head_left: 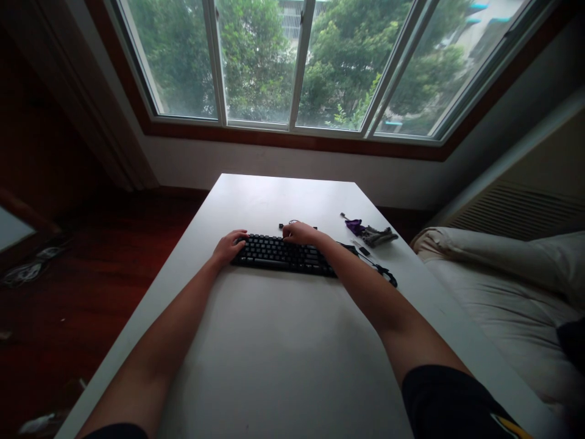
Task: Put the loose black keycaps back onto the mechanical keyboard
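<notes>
Has a black keyboard (274, 256) lying flat on the white surface (274, 341), well ahead of the body and roughly midway across. Runs the long axis from left to right, across the line of sight, with the right end slanting very slightly nearer. Turns one long edge toward the body and the other toward the window (256, 67). Rests the left hand (230, 248) on the left end, thumb over the keys, fingers stretched toward the far corner. Cannot tell a firm grip from a light touch there. Bends the right hand (299, 233) over the far long edge, near the middle of its length, fingertips drawn together low at the upper keys. Cannot make out anything pinched between them. Holds the two hands apart, with a stretch of uncovered keys between. Hides part of the keyboard's right portion under the right forearm (350, 274).

Shows a small dark piece (281, 226) and a thin wire loop (293, 221) just beyond the far edge, close to the right hand. Includes, off the right end, a black cable (388, 275) in loose loops, a small dark block (364, 250) near it, and farther off a crumpled purple and grey bundle (375, 236).
</notes>
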The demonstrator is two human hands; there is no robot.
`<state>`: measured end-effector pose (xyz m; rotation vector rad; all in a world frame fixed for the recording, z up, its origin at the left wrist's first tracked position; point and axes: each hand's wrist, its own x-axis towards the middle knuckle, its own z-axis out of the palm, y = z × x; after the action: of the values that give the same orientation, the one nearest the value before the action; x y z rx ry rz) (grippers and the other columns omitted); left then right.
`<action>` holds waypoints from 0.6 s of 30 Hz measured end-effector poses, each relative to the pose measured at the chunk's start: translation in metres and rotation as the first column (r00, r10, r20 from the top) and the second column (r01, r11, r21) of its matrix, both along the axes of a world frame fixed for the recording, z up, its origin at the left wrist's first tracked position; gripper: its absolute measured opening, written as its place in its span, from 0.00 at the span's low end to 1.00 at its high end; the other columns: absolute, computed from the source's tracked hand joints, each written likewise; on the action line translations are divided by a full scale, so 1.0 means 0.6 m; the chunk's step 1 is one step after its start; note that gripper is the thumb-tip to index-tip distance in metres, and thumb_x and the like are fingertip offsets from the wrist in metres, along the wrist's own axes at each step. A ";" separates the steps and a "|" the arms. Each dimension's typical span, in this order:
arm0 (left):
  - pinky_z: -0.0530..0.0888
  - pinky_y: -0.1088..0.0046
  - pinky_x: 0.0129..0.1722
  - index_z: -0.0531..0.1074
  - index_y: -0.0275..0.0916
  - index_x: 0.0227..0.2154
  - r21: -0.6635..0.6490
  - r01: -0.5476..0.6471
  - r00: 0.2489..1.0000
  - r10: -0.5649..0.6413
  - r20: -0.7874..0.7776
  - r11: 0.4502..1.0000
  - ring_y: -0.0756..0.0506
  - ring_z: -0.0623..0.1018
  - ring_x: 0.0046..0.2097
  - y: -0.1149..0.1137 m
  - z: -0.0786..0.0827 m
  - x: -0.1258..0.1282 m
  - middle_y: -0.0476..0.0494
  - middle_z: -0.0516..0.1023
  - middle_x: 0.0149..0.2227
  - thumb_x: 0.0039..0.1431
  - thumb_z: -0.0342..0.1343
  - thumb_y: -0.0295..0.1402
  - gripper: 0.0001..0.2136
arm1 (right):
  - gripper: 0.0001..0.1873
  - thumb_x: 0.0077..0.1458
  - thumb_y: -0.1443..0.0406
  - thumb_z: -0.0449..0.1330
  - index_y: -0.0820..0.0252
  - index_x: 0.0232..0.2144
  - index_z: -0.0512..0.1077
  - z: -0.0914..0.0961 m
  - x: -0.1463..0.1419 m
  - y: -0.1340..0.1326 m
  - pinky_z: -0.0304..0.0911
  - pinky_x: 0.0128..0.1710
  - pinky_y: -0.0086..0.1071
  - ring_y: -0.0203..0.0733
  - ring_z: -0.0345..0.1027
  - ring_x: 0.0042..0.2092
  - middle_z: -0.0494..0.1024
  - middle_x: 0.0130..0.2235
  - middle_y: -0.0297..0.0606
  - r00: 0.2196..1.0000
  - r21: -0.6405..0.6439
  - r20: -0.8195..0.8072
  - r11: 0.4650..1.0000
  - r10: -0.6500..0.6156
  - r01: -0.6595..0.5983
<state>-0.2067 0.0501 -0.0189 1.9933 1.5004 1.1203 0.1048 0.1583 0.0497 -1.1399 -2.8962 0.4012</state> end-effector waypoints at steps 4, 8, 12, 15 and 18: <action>0.66 0.58 0.66 0.79 0.44 0.44 -0.001 -0.001 1.000 0.001 -0.003 1.000 0.42 0.73 0.61 -0.002 0.003 0.002 0.46 0.76 0.58 0.59 0.54 0.34 0.13 | 0.13 0.58 0.56 0.62 0.57 0.37 0.81 -0.003 0.008 0.009 0.61 0.37 0.30 0.42 0.73 0.39 0.82 0.38 0.37 0.990 -0.174 -0.112 0.982 -0.087 0.067; 0.66 0.58 0.66 0.79 0.45 0.44 0.004 -0.002 1.000 0.002 -0.001 1.000 0.42 0.73 0.60 -0.002 0.003 0.002 0.46 0.76 0.58 0.59 0.54 0.34 0.13 | 0.26 0.62 0.46 0.55 0.61 0.37 0.80 -0.018 0.017 0.021 0.64 0.36 0.30 0.41 0.73 0.37 0.82 0.38 0.42 0.941 -0.422 -0.219 0.895 -0.258 0.148; 0.66 0.59 0.66 0.79 0.44 0.44 -0.008 -0.006 1.000 0.006 -0.002 1.000 0.42 0.74 0.60 -0.004 0.005 0.003 0.46 0.76 0.58 0.59 0.54 0.34 0.12 | 0.33 0.60 0.39 0.52 0.62 0.34 0.79 -0.033 0.012 0.024 0.64 0.35 0.29 0.40 0.71 0.35 0.80 0.35 0.41 0.928 -0.488 -0.197 0.853 -0.315 0.186; 0.66 0.59 0.66 0.79 0.44 0.44 -0.011 -0.004 1.000 0.004 -0.006 1.000 0.42 0.74 0.60 -0.004 0.006 0.003 0.46 0.76 0.58 0.59 0.54 0.34 0.12 | 0.30 0.54 0.39 0.59 0.60 0.33 0.77 -0.043 0.002 0.021 0.60 0.33 0.30 0.41 0.69 0.35 0.77 0.33 0.39 0.961 -0.353 -0.160 0.922 -0.226 0.158; 0.66 0.59 0.66 0.79 0.44 0.44 -0.009 -0.004 1.000 0.004 -0.011 1.000 0.42 0.74 0.60 -0.003 0.005 0.002 0.46 0.76 0.58 0.59 0.54 0.34 0.12 | 0.28 0.53 0.40 0.61 0.59 0.34 0.75 -0.051 -0.001 0.014 0.59 0.33 0.29 0.41 0.68 0.36 0.76 0.33 0.37 0.970 -0.297 -0.173 0.948 -0.173 0.116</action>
<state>-0.2052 0.0480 -0.0159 1.9941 1.5123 1.1040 0.1041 0.1669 0.0192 -1.2555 -2.6216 0.8960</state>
